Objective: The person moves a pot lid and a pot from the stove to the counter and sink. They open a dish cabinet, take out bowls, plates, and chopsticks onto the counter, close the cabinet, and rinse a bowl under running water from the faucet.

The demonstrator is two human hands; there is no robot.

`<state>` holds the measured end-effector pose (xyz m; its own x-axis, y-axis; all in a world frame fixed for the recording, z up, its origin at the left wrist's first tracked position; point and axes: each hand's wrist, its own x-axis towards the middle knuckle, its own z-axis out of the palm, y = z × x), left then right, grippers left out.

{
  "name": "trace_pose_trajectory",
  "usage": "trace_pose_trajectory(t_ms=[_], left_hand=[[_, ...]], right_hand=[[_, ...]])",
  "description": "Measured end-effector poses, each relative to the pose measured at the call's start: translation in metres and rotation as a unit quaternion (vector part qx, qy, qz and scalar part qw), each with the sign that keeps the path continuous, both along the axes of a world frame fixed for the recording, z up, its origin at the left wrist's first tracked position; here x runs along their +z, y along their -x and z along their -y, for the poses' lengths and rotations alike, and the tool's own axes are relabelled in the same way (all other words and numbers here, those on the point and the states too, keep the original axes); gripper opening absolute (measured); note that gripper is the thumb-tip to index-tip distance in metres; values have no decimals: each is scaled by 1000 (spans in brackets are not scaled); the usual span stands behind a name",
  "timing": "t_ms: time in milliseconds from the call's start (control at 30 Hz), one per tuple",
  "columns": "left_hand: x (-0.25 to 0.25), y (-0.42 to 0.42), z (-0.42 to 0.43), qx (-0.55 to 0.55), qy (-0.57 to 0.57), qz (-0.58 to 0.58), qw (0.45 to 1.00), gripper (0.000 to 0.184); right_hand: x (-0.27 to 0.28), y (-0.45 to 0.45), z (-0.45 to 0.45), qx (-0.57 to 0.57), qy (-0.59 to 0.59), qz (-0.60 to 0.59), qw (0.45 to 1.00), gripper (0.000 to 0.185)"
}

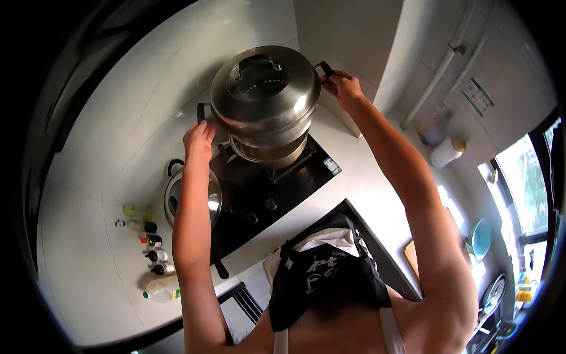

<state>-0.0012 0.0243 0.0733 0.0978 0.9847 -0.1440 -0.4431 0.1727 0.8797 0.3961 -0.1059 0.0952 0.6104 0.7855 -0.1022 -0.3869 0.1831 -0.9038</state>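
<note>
The steamer (259, 121), steel with a lid (305, 88) on, is held over the pot (289, 158) at the back of the stove (239, 215). It sits off-centre, so part of the pot's rim shows below it; whether the two touch cannot be told. The lid's dark window hides what is inside, and the pot's contents cannot be made out either.

The fingers of the right hand (346, 88) are closed on the right handle (323, 71); those of the left hand (199, 140) pinch the lower end of the left handle (201, 111).

Left of these, a steel pan (216, 197) is partly covered by the left forearm. Farther left stand several bottles (154, 255), and a large one (159, 290) of pale liquid. To the right, on the counter (377, 200), are a white jar (446, 153) and a teal bowl (480, 238).
</note>
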Motion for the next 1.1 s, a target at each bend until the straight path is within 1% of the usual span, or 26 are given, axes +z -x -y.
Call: trace_pose_trajectory(t_ms=[33, 67, 100, 133, 200, 233, 267, 333, 400, 433, 467, 533, 633, 700, 800, 867, 933, 967, 1000, 1067, 1100], left_hand=[[15, -4, 5, -15, -18, -3, 1000, 13], [14, -4, 11, -29, -17, -4, 999, 13], [15, -4, 12, -64, -24, 2, 998, 17], [15, -8, 18, -103, -28, 9, 994, 22], [11, -29, 50, -131, -20, 12, 991, 21], [12, -42, 64, -154, -7, 9, 988, 23], [10, -53, 79, -177, 8, 3, 984, 26], [1, -77, 105, -213, 29, -31, 976, 25], [-13, -108, 132, -294, 38, -41, 954, 24], [-27, -113, 151, -342, 56, -52, 937, 22], [-45, -132, 161, -368, 60, -64, 926, 21], [-64, -165, 191, -411, 84, -94, 903, 21], [-92, -216, 235, -493, 114, -129, 853, 32], [-121, -251, 259, -553, 126, -135, 813, 25], [-136, -304, 310, -585, 127, -165, 784, 17], [-151, -339, 341, -597, 151, -182, 767, 16], [-165, -368, 365, -613, 168, -212, 742, 16], [-170, -382, 379, -622, 173, -218, 732, 21], [-173, -393, 395, -621, 176, -219, 732, 21], [-181, -413, 419, -617, 177, -264, 720, 27], [-185, -421, 430, -626, 190, -258, 711, 33]], right_hand=[[4, -3, 11, -13, -6, -4, 1000, 29], [5, -7, 30, 3, -13, 2, 1000, 30], [5, -8, 48, 16, -23, 5, 1000, 30], [4, -7, 67, -5, -21, 3, 1000, 30], [1, -12, 122, -60, -33, -18, 997, 29], [-11, -25, 147, -41, -44, -1, 998, 29], [-17, -26, 173, -76, -46, -7, 996, 30], [-25, -29, 229, -122, -32, -28, 992, 34], [-40, -32, 285, -183, 0, -33, 983, 33], [-47, -20, 319, -215, 37, -44, 975, 34], [-54, -24, 347, -234, 35, -41, 971, 34], [-77, -26, 400, -309, 82, -71, 945, 35], [-116, -27, 473, -387, 96, -100, 912, 35], [-137, -27, 520, -427, 101, -116, 891, 34], [-155, -35, 581, -461, 95, -131, 872, 32], [-171, -44, 621, -489, 100, -144, 854, 31], [-186, -50, 651, -495, 92, -152, 850, 31], [-195, -56, 666, -510, 89, -154, 841, 31], [-204, -64, 681, -524, 85, -153, 833, 31], [-224, -77, 709, -524, 94, -159, 831, 31], [-226, -81, 722, -524, 99, -163, 830, 32]])
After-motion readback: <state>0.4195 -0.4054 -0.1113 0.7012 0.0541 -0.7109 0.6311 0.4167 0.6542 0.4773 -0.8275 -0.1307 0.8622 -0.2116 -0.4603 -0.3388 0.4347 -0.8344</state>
